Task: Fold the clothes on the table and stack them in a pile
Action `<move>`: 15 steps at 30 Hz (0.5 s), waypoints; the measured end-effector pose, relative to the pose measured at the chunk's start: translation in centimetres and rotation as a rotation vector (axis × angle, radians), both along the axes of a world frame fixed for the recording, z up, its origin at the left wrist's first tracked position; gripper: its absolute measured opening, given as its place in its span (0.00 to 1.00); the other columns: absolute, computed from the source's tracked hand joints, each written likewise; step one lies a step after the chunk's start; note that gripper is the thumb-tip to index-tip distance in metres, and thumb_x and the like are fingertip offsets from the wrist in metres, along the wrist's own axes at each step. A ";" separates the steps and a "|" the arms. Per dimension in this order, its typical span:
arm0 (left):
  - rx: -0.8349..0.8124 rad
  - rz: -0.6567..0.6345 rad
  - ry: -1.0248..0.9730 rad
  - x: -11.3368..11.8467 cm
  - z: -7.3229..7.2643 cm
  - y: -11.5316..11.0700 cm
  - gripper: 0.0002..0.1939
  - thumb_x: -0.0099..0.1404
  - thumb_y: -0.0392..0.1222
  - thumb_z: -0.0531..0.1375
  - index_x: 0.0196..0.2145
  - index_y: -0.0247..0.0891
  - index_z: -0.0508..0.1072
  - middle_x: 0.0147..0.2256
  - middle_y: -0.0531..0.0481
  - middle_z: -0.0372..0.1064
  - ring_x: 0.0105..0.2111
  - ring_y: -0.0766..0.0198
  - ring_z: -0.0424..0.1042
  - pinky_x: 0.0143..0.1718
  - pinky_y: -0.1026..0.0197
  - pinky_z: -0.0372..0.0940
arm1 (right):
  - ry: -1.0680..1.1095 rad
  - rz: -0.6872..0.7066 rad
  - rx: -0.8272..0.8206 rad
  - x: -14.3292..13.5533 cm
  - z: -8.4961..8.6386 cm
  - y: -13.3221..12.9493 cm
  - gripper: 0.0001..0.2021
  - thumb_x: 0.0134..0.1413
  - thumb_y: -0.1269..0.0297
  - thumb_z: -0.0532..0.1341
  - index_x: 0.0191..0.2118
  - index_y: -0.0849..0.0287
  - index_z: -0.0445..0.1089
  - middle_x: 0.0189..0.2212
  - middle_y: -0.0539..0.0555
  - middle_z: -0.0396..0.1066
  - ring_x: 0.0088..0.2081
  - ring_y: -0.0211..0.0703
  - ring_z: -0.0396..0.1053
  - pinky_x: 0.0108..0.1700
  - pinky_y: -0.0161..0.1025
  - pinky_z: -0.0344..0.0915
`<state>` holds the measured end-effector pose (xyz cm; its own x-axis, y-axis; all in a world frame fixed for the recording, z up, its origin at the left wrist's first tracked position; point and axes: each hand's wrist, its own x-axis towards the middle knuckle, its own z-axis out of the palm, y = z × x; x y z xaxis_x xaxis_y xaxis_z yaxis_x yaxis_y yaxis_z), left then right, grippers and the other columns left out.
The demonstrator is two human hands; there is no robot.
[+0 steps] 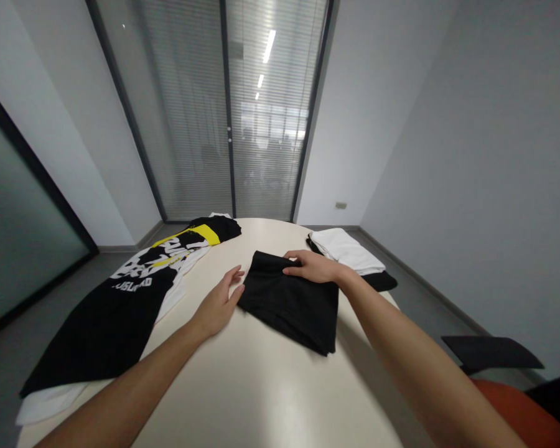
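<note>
A folded black garment (292, 302) lies at the middle of the table, its kind not clear from the folds. My right hand (315, 266) grips its far right part, with the thumb on the cloth and the fingers along the far edge. At the near left corner is my left hand (221, 302), fingers apart and thumb at the cloth's edge; whether it presses the fabric I cannot tell. Spread along the left side is a black T-shirt (116, 317) with white lettering and a yellow band, lying over white cloth (53, 401).
Folded white cloth (348, 249) rests on black cloth (380, 281) at the table's right edge. The pale table (242, 386) has a rounded far end. A chair with a dark armrest (492, 353) and orange seat (518, 407) stands at the lower right. Glass doors (228, 112) are beyond.
</note>
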<state>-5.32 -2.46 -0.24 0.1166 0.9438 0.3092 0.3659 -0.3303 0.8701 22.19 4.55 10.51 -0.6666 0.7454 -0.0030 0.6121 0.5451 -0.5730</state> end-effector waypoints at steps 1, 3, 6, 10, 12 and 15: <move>0.030 0.023 0.099 -0.2 -0.2 0.0 0.29 0.70 0.52 0.54 0.64 0.38 0.58 0.60 0.36 0.65 0.61 0.52 0.65 0.64 0.44 0.55 | 0.025 -0.050 -0.019 0.7 0.2 0.4 0.16 0.61 0.55 0.62 0.47 0.61 0.72 0.41 0.57 0.77 0.40 0.47 0.74 0.43 0.39 0.68; 0.068 0.038 0.238 -0.5 -0.7 0.0 0.28 0.71 0.51 0.52 0.64 0.36 0.57 0.61 0.35 0.64 0.62 0.51 0.63 0.65 0.42 0.53 | 0.083 -0.143 -0.041 2.3 0.6 1.3 0.17 0.60 0.53 0.62 0.46 0.61 0.73 0.41 0.57 0.77 0.40 0.46 0.74 0.42 0.38 0.69; 0.086 0.030 0.351 -0.5 -1.0 0.1 0.28 0.72 0.51 0.51 0.64 0.34 0.57 0.61 0.34 0.64 0.62 0.50 0.63 0.65 0.42 0.53 | 0.196 -0.281 -0.113 4.7 1.6 2.4 0.18 0.57 0.52 0.65 0.48 0.59 0.73 0.38 0.54 0.78 0.36 0.45 0.75 0.39 0.39 0.72; 0.105 0.026 0.438 -0.4 -1.2 0.2 0.28 0.72 0.51 0.51 0.64 0.35 0.58 0.62 0.34 0.62 0.62 0.49 0.62 0.65 0.41 0.54 | 0.391 -0.415 -0.247 7.2 3.6 3.8 0.18 0.56 0.54 0.67 0.48 0.57 0.72 0.34 0.54 0.79 0.32 0.46 0.76 0.34 0.40 0.75; 0.114 0.030 0.460 -0.4 -1.3 0.2 0.28 0.72 0.51 0.51 0.64 0.35 0.58 0.62 0.35 0.62 0.62 0.49 0.62 0.65 0.42 0.54 | 0.467 -0.473 -0.259 8.3 5.1 4.5 0.16 0.55 0.56 0.68 0.47 0.58 0.72 0.34 0.56 0.79 0.32 0.46 0.77 0.33 0.41 0.75; 0.125 0.029 0.490 -0.4 -1.5 0.3 0.29 0.72 0.50 0.51 0.65 0.33 0.58 0.63 0.34 0.61 0.63 0.49 0.61 0.65 0.42 0.54 | 0.528 -0.573 -0.244 10.4 7.4 5.6 0.14 0.56 0.60 0.68 0.47 0.58 0.72 0.36 0.56 0.79 0.33 0.46 0.77 0.36 0.42 0.76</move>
